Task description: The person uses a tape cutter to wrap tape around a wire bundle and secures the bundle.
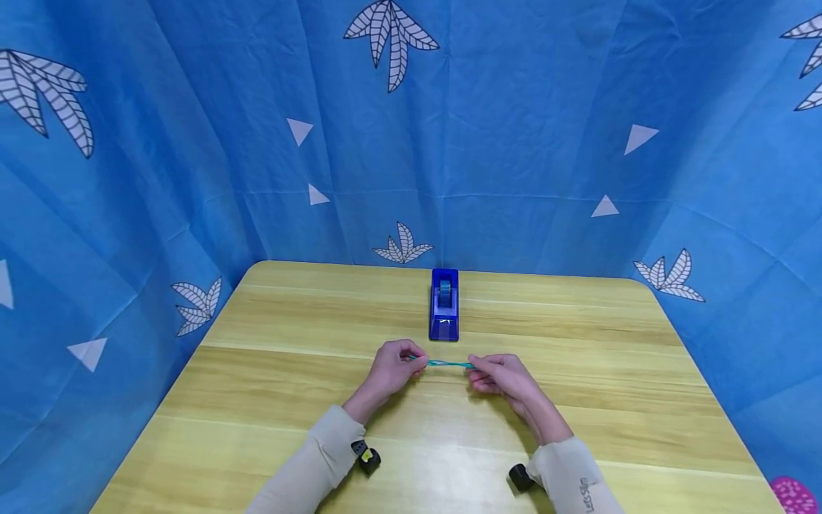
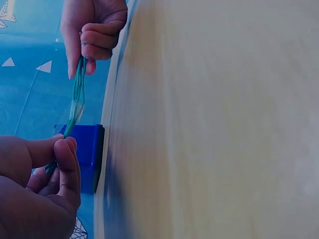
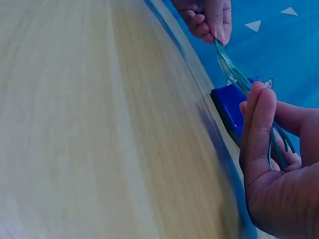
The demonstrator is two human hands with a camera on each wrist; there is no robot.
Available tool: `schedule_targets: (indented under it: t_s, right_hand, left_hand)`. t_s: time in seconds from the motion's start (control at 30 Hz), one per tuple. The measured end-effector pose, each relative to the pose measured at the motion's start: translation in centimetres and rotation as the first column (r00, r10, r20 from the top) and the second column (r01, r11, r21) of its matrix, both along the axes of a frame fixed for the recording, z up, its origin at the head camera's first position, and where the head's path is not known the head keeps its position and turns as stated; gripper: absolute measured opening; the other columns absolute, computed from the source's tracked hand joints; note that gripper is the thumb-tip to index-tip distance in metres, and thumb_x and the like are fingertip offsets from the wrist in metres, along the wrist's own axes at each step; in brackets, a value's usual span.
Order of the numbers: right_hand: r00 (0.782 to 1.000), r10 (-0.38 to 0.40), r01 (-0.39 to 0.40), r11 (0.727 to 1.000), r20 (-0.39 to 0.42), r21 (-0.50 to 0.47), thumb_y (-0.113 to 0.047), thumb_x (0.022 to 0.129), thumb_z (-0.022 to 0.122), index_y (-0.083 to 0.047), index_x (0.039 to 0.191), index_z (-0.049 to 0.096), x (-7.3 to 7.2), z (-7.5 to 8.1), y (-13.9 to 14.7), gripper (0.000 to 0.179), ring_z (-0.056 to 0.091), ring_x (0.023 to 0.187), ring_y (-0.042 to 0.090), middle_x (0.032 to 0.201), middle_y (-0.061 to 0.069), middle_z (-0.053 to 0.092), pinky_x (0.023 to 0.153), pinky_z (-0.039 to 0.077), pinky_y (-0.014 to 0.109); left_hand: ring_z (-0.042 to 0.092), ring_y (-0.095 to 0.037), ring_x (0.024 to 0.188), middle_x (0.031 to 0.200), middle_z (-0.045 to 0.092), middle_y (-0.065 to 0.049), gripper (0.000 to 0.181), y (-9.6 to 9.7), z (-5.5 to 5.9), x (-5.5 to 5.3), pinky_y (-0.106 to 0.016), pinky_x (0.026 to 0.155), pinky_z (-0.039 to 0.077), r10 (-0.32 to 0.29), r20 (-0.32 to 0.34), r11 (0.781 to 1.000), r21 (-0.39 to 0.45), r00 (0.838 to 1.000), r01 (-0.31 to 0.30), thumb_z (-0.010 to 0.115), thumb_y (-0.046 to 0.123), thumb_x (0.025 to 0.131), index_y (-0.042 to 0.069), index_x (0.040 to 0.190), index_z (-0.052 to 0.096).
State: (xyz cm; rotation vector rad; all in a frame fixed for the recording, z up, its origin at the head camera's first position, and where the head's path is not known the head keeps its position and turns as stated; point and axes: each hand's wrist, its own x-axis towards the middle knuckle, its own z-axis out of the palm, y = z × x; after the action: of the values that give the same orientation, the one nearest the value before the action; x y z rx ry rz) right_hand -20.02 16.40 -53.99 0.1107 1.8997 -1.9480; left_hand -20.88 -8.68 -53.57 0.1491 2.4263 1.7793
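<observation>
Green bundle: Thin green strands (image 1: 445,363) stretch straight between two hands at mid-tabletop, held above the wood and just short of the dispenser.
Left hand: The left hand (image 1: 394,366) pinches one end between thumb and fingertips, with no gap showing around the strands.
Right hand: The right hand (image 1: 507,378) pinches the other end; loose strand ends spread past its fingertips toward the palm.
Clear wrap: A piece of clear tape (image 2: 76,109) surrounds the strands between the two grips, nearer the left hand.
Tape dispenser: A blue dispenser (image 1: 444,329) stands lengthwise beyond the hands, its far end at the far edge.
Tabletop edges: The pale wood tabletop (image 1: 257,392) has rounded far corners; its left and right edges run well apart from both hands, leaving wide room on either side.
Far limit: Blue cloth (image 1: 514,107) printed with leaves and triangles hangs just behind the far edge, so room beyond the dispenser is slight.
Near side: Two light sleeves (image 1: 308,467) reach in, a small black device (image 1: 369,461) at each wrist.
</observation>
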Motion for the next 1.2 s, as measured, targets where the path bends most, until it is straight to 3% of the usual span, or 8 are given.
schedule_targets:
  t_s: [0.2,0.37,0.5,0.73,0.97,1.2]
  right_hand:
    - [1.0,-0.031,0.031,0.999,0.002,-0.009,-0.017,0.1,0.069,0.013,0.111,0.069,-0.03,0.17,-0.03,0.032,0.065,0.062,0.006,0.077,0.001,0.072,0.062,0.059,0.018]
    - [0.998,-0.062,0.062,0.997,-0.005,-0.045,-0.007,0.097,0.072,0.01,0.11,0.072,0.03,0.36,0.19,0.022,0.07,0.066,0.009,0.079,0.004,0.074,0.066,0.061,0.02]
    - [0.997,-0.079,0.077,0.995,-0.022,-0.061,-0.001,0.094,0.073,0.012,0.111,0.072,0.03,0.4,0.32,0.021,0.074,0.07,0.012,0.083,0.009,0.077,0.07,0.062,0.022]
    - [0.994,-0.071,0.07,0.997,-0.088,-0.013,0.002,0.089,0.077,0.012,0.108,0.073,0.03,0.22,0.03,0.021,0.076,0.074,0.017,0.093,0.018,0.078,0.073,0.064,0.027]
    - [0.99,-0.111,0.114,0.993,-0.092,0.033,0.002,0.087,0.079,0.008,0.105,0.075,0.09,-0.02,-0.2,0.019,0.075,0.076,0.018,0.091,0.013,0.078,0.074,0.064,0.028]
    - [0.986,-0.161,0.158,0.986,-0.052,-0.059,-0.008,0.097,0.073,0.01,0.12,0.069,0.15,0.33,-0.31,0.03,0.072,0.076,0.011,0.095,0.004,0.073,0.075,0.063,0.023]
  left_hand:
    - [0.065,-0.015,0.068,0.082,0.072,-0.006,0.004,-0.03,-0.03,0.0,-0.025,0.063,0.056,0.001,0.002,1.0,-0.013,1.0,-0.001,0.074,0.006,0.094,0.002,0.095,0.074]
    - [0.066,-0.015,0.071,0.084,0.072,-0.006,0.005,0.09,-0.16,-0.06,-0.026,0.066,0.058,0.014,0.025,1.0,0.005,1.0,-0.014,0.074,0.009,0.094,0.004,0.097,0.074]
    - [0.067,-0.014,0.074,0.087,0.073,-0.008,0.012,0.15,-0.33,-0.22,-0.026,0.069,0.061,0.005,0.055,0.998,0.064,0.998,-0.009,0.072,0.012,0.097,0.001,0.103,0.073]
    - [0.063,-0.011,0.069,0.084,0.072,-0.011,0.017,0.02,-0.55,-0.31,-0.021,0.065,0.058,-0.041,0.157,0.979,0.203,0.987,0.008,0.067,0.008,0.099,-0.008,0.105,0.069]
    - [0.064,-0.013,0.071,0.086,0.073,-0.014,0.012,0.07,-0.54,-0.21,-0.021,0.065,0.057,-0.05,0.112,0.981,0.192,0.993,0.028,0.069,0.003,0.097,-0.007,0.104,0.07]
    - [0.065,-0.014,0.072,0.087,0.073,-0.017,0.012,0.16,-0.39,-0.16,-0.022,0.066,0.057,-0.037,0.08,0.98,0.196,0.996,0.021,0.069,0.002,0.097,-0.008,0.102,0.07]
